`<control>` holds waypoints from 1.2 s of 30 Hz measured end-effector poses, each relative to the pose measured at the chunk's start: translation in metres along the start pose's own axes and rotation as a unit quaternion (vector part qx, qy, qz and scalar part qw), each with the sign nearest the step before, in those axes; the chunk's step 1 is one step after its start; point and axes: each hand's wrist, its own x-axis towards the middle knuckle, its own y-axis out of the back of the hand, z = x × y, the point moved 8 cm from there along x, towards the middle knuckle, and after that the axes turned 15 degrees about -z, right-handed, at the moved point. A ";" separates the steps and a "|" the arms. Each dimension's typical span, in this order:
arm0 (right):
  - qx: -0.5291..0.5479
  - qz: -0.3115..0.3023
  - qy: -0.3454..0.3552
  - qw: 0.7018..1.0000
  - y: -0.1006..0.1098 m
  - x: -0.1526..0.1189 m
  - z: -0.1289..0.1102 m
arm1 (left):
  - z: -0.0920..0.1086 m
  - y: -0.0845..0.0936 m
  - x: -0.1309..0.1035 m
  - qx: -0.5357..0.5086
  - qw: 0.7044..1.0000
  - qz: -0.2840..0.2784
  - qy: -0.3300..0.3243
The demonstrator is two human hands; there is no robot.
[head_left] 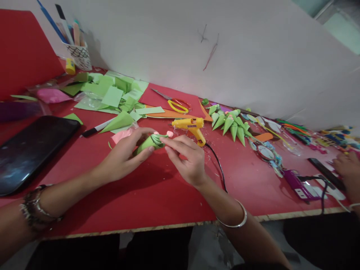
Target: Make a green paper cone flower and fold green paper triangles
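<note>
My left hand (pixel 126 153) is wrapped round a green paper cone (pixel 147 144) with layered strips and small pink tips at its upper end. My right hand (pixel 185 155) reaches in from the right, thumb and forefinger pinched at the cone's rim; what lies between those fingertips is too small to make out. Just beyond my right hand a yellow glue gun (pixel 188 125) lies on its side, its black cord running toward the table's front edge. Behind my left hand are crumpled pink paper (pixel 123 134) and a folded green paper piece (pixel 120 122).
Green paper scraps (pixel 112 92), scissors (pixel 174 103) on red paper and finished green cones (pixel 230 122) line the wall. A black tray-like object (pixel 36 150) lies left, a purple power socket (pixel 300 185) right. Another person's hand (pixel 347 165) is at far right.
</note>
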 end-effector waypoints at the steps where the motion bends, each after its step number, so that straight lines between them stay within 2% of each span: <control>1: -0.006 0.003 0.008 1.000 0.000 0.000 -0.001 | 0.000 0.001 0.000 -0.006 1.000 0.005 -0.001; 7: -0.030 0.020 0.039 0.999 0.002 0.001 -0.006 | -0.002 0.001 0.001 -0.022 1.000 0.017 -0.005; 16: -0.023 0.016 0.026 0.999 0.002 0.001 -0.005 | -0.001 0.002 0.001 -0.025 1.000 0.019 -0.005; 21: -0.010 0.041 0.004 0.999 0.006 0.000 -0.001 | -0.002 0.000 0.001 -0.014 1.000 0.004 -0.005; 26: -0.017 0.035 -0.013 0.999 0.005 0.001 0.002 | 0.002 -0.002 0.000 0.011 1.000 -0.009 -0.013; 36: -0.029 0.038 0.009 0.999 0.005 0.002 -0.001 | 0.006 -0.002 0.000 0.017 1.000 -0.010 -0.023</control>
